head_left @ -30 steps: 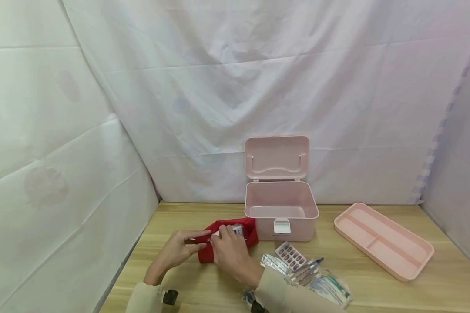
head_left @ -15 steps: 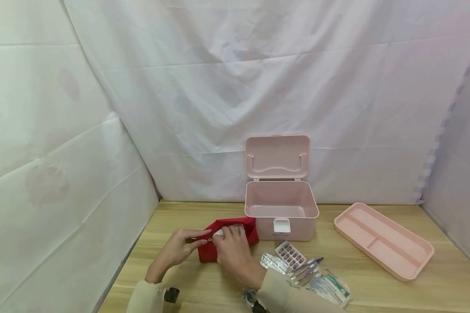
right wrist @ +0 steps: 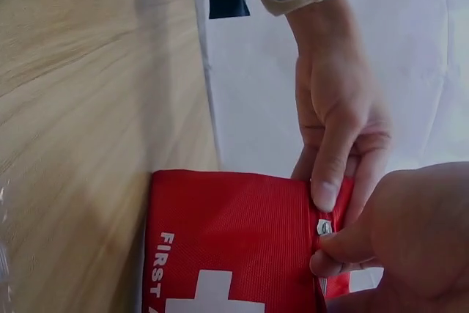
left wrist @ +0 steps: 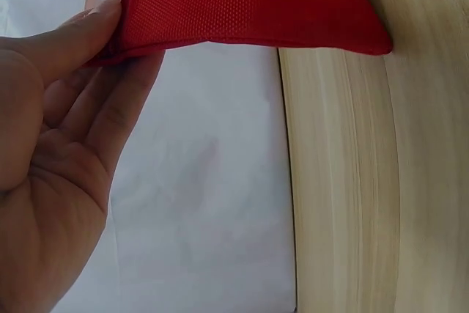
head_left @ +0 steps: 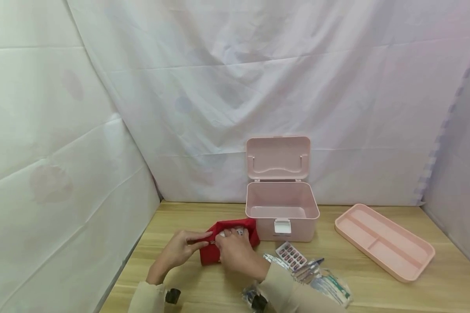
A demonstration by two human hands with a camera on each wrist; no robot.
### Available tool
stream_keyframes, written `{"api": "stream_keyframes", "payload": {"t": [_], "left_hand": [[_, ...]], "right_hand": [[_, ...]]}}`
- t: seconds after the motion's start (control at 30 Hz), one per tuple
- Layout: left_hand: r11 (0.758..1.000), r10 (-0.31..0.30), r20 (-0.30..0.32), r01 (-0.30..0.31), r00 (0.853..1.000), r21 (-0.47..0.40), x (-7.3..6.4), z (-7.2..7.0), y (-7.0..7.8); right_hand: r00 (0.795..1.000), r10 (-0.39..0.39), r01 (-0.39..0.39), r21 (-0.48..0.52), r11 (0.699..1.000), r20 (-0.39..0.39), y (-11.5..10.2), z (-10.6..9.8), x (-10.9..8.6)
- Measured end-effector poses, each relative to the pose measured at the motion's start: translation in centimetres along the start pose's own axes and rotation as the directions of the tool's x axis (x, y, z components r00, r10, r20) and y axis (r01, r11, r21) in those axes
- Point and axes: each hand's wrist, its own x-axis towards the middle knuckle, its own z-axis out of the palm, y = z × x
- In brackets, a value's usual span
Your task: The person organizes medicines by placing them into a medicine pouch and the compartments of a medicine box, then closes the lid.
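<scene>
A red first-aid pouch [head_left: 211, 254], with a white cross and lettering in the right wrist view, stands unzipped on the table. My left hand [head_left: 178, 250] pinches its left top corner beside the zipper pull [right wrist: 325, 226], thumb on one side and fingers on the other. My right hand [head_left: 236, 254] is at the pouch's mouth with bent fingers partly inside. Its fingertips lie close to the zipper in the right wrist view. White packaged contents [head_left: 240, 231] show behind the knuckles. Whether the right fingers grip the contents or the pouch's edge is hidden.
Touching the pouch's right end is an open pink box [head_left: 297, 228], lid raised. A pink divided tray [head_left: 384, 243] lies at the right. A capsule blister pack [head_left: 291, 255], a foil strip [head_left: 274, 260] and clear-bagged supplies [head_left: 330, 287] lie near the right forearm.
My right hand has shifted slightly down at the pouch's mouth, its fingers more bent. My left hand keeps its pinch on the corner. The box and tray stay put.
</scene>
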Motion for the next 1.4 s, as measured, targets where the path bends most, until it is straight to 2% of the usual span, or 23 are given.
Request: {"api": "stream_keyframes", "payload": {"t": [0.17,0.4,0.53,0.9,1.1,1.3,1.4], "left_hand": [[0.997,0.059,-0.014,-0.058,0.998,0.044,0.0,0.2,-0.2],[0.997,0.065,-0.020,-0.064,0.998,0.051,0.2,0.1,0.0],[0.996,0.074,-0.026,-0.073,0.997,0.048,0.3,0.0,0.0],[0.998,0.061,-0.019,-0.061,0.998,0.005,0.3,-0.3,0.2],[0.999,0.051,-0.019,-0.051,0.999,-0.003,-0.6,-0.7,-0.2],[1.000,0.014,-0.028,-0.014,0.999,-0.004,-1.3,-1.3,-0.7],[1.000,0.006,-0.023,-0.006,1.000,-0.007,-1.5,-1.5,-0.8]], "right_hand": [[0.999,-0.002,0.005,0.064,0.998,-0.034,0.5,0.4,-0.2],[0.984,-0.059,0.061,0.005,0.998,-0.167,1.0,1.3,-0.2],[0.981,-0.078,0.078,-0.006,0.997,-0.179,1.2,1.3,-0.2],[0.965,-0.102,0.082,-0.093,0.992,-0.241,1.2,1.0,-0.4],[0.976,-0.052,0.051,-0.009,0.999,-0.212,1.8,0.7,-0.6],[0.952,-0.053,0.051,-0.014,0.999,-0.300,2.8,1.1,-1.1],[0.947,-0.058,0.052,-0.025,0.998,-0.315,3.2,1.2,-1.4]]}}
